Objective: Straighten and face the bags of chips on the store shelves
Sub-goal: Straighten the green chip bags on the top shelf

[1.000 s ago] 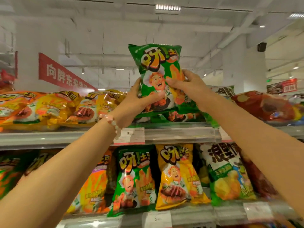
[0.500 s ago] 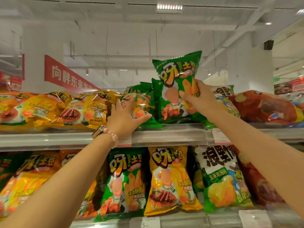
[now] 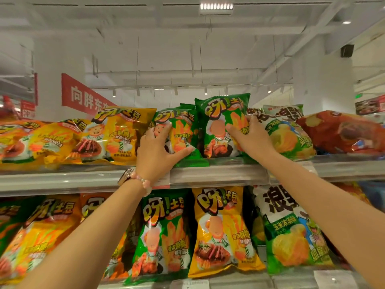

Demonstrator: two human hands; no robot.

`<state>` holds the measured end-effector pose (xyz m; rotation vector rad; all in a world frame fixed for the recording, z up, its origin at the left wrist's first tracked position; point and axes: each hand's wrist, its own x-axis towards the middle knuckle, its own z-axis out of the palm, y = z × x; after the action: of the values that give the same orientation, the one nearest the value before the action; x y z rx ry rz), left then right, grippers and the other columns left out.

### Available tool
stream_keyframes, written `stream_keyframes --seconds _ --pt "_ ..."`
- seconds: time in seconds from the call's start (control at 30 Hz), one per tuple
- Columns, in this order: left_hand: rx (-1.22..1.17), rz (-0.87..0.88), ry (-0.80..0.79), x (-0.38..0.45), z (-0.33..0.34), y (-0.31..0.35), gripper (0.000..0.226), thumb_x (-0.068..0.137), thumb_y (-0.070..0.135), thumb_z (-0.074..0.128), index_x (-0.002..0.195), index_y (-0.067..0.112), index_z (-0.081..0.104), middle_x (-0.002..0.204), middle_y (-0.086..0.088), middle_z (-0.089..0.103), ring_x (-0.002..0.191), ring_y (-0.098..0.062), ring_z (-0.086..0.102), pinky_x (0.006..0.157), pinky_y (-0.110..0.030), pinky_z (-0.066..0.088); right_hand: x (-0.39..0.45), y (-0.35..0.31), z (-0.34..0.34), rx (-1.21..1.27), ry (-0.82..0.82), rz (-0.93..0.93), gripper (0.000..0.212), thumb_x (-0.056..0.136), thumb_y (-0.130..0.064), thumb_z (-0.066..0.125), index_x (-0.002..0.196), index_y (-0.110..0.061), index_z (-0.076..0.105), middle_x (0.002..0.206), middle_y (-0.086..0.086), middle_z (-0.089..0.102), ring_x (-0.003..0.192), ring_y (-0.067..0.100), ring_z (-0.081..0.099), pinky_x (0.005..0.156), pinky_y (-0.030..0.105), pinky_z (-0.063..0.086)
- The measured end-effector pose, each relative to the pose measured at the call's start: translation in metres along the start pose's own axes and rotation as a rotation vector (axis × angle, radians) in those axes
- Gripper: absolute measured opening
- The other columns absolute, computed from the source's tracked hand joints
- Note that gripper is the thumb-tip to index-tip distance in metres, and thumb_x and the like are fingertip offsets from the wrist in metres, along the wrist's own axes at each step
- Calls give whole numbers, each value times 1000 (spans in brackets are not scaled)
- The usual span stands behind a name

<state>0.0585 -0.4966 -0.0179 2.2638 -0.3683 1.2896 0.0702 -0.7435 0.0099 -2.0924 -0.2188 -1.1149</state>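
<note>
Both arms reach up mid-frame to the top shelf (image 3: 218, 174). Left hand (image 3: 155, 152) grasps the leaning green bag (image 3: 181, 130), fingers curled over it; right hand (image 3: 253, 135) grips the upright green bag (image 3: 220, 122) beside it.

Bright, even light falls from a ceiling lamp (image 3: 216, 6) and small spotlights. Glare streaks the glossy bags (image 3: 220, 126) and shelf rail (image 3: 62, 180). Edges bend and blur; left bags look soft.
</note>
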Motion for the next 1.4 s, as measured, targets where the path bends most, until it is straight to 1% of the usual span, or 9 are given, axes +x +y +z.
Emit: stream_keyframes --seconds 0.27,0.5,0.67,0.8,0.9,1.03,1.27,1.33,1.4 --pt "159 -52 -65 3 0 6 93 72 79 48 148 30 27 146 -13 35 133 -31 32 103 -48 38 -9 -7 7 -332 73 -9 82 89 -69 33 149 -14 22 148 18 33 125 36 46 90 44 47" --pt "232 -56 -90 1 -1 10 90 76 78 46 150 30 24 150 -15 29 135 -33 30 103 -49 39 -15 -12 4 -290 15 -8 79 92 -62 36 150 -12 14 151 16 30 122 36 49 88 44 47" --pt "304 -11 -83 -4 -6 16 84 83 73 41 150 26 23 157 -14 18 141 -34 22 107 -52 34 -17 -5 1 -186 -30 -26 79 92 -61 39 150 -14 14 153 13 29 128 35 44 99 48 44" --pt "255 43 -32 -20 -14 24 76 89 65 42 151 24 23 159 -12 15 144 -30 17 111 -52 23 -31 -7 -2 -198 68 -117 80 92 -57 44 152 -16 10 157 12 22 144 30 21 114 51 24" --pt "133 105 34 -37 -23 29 72 91 57 47 150 21 26 156 -11 23 143 -28 22 112 -49 23 -51 -14 -8 -77 192 -273 74 93 -43 53 151 -16 16 156 6 25 144 22 22 118 40 20" --pt "45 308 118 -74 -26 26 63 87 52 45 136 13 45 134 -13 47 124 -27 42 100 -44 35 -92 -15 -8 143 208 -395 55 93 -25 56 142 -13 34 139 3 42 124 8 38 98 -1 19" --pt "131 449 -3 -146 0 -4 40 81 38 49 115 16 46 108 -9 54 96 -24 50 77 -39 46 -162 17 18 278 43 -439 26 88 -13 56 113 -9 54 103 -1 50 92 8 51 76 11 42" --pt "163 437 -103 -163 10 -15 42 79 42 48 111 16 49 105 -9 56 92 -26 54 73 -40 47 -176 28 27 268 -24 -422 22 86 -13 55 108 -8 57 103 -2 49 91 7 52 79 14 43" --pt "246 395 -251 -177 20 -25 59 76 54 51 119 14 51 119 -11 53 106 -32 54 83 -44 46 -183 38 36 194 -102 -346 30 85 -16 59 114 -9 56 112 -2 47 102 12 51 90 27 45"
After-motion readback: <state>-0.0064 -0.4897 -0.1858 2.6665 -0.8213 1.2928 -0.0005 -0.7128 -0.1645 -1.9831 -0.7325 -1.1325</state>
